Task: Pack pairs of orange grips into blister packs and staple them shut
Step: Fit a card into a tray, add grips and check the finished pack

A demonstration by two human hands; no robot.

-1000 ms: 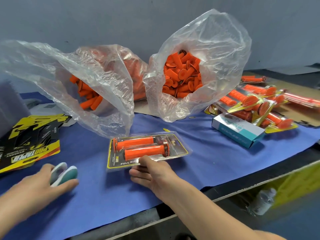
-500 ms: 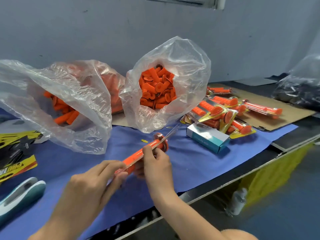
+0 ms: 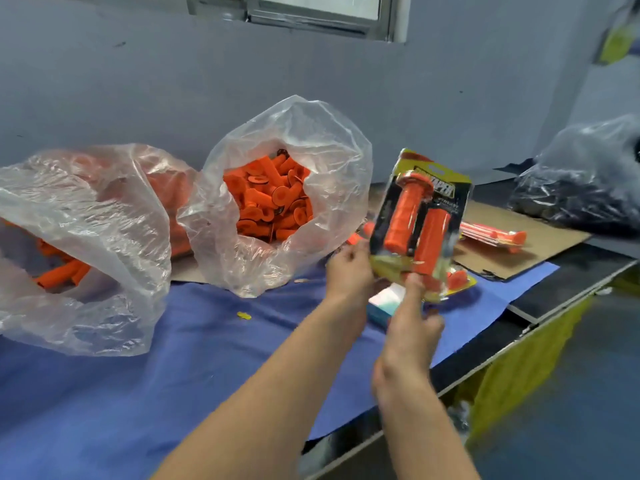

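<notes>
A blister pack [image 3: 420, 220] with two orange grips and a yellow-black card stands upright in the air over the right part of the table. My left hand [image 3: 348, 271] holds its lower left edge. My right hand [image 3: 412, 320] pinches its bottom edge, thumb up on the front. Two clear plastic bags hold loose orange grips: one in the middle [image 3: 273, 202], one at the left [image 3: 83, 237]. Finished packs [image 3: 495, 235] lie behind the held one, partly hidden by it. No stapler is in view.
A blue cloth [image 3: 173, 358] covers the table. A teal and white box [image 3: 384, 303] lies under my hands. Brown cardboard [image 3: 533, 244] lies at the right, with a dark plastic bag [image 3: 585, 181] behind it. The table edge [image 3: 485, 372] runs diagonally at the right.
The pack was lifted off the cloth by both hands, turned upright and carried right toward the finished packs. My left hand left the stapler, which has gone out of view as the camera turned right.
</notes>
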